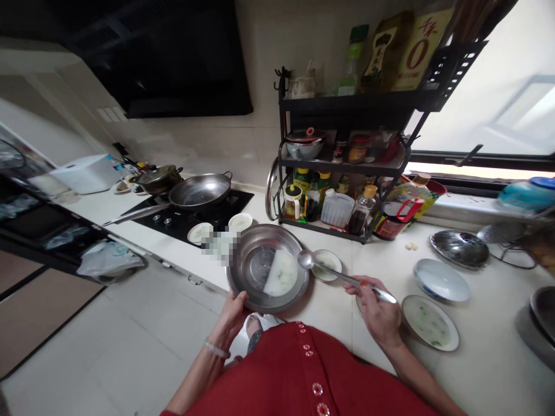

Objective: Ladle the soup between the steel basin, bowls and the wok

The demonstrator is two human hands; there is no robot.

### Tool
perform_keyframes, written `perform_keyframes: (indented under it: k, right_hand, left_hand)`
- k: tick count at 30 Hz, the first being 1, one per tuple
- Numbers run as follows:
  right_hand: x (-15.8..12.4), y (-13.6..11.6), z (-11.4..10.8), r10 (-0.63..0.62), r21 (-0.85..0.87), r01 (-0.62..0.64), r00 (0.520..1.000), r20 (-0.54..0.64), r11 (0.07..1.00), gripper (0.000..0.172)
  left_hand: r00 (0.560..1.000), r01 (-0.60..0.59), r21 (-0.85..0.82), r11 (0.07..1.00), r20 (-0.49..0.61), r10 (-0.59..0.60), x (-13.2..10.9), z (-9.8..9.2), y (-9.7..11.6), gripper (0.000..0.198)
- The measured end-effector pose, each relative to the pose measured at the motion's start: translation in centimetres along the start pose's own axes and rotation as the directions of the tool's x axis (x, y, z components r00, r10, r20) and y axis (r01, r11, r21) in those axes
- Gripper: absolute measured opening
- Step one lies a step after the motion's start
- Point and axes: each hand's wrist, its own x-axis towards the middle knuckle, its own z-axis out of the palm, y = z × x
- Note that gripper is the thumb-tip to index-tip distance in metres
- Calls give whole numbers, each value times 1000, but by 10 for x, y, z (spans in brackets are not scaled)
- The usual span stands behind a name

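Observation:
My left hand (pixel 236 306) grips the near-left rim of a metal basin (pixel 249 297), thumb over the edge. The basin is tilted, and pale soup with green bits (pixel 282 274) pools on its right side. In my right hand (pixel 375 306), fingers wrapped round the handle, is a metal ladle (pixel 306 259); its bowl hangs at the basin's right rim. Just right of the basin stands a small bowl of soup (pixel 327 266), partly behind the ladle's handle. A wider bowl of soup (pixel 429 323) sits right of my right hand. Another dish under that hand is mostly hidden.
Two small bowls (pixel 200 233) (pixel 240 222) stand by the stove, beside a blurred patch. A wok (pixel 199 190) and a lidded pot (pixel 158 179) are on the stove. A spice rack (pixel 342 167) stands behind the basin. An empty bowl (pixel 441 279) and metal lid (pixel 459 248) lie right.

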Motion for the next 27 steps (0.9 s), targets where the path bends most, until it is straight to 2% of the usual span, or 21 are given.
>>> perform_keyframes:
  k: [4,8,10,12,15,19,23,27]
  right_hand:
    - [-10,3,29,-27,-21,33,973,228,999,19]
    - [-12,17,50,-109,-35,128,938,329,991,19]
    - [-12,24,56,-110,-31,129,930,350,991,20]
    - [-11,28,60,-56,-41,75,936,347,996,21]
    - [-8,30,61,97,-45,-88,958,269,995,24]
    - [-1,28,58,251,73,-266,954,163,961,28]
    - [6,26,54,287,183,-304,951,114,935,29]
    - [9,21,50,296,217,-310,951,94,926,28]
  left_hand:
    - [1000,-8,-12,1000,11,8,0,0,0,22]
    - [1000,-15,-26,1000,24,15,0,-1,-1,27]
    - [999,-17,-17,1000,38,17,0,-1,-2,28]
    - [999,-16,-14,1000,50,17,0,-2,-2,28]
    - [999,-13,-21,1000,51,14,0,-2,-2,26]
    - [999,-13,-17,1000,47,14,1,-2,-3,25]
    - [999,-18,-15,1000,44,19,2,-3,-3,25]
    - [999,-25,-20,999,41,26,2,-2,-3,25]
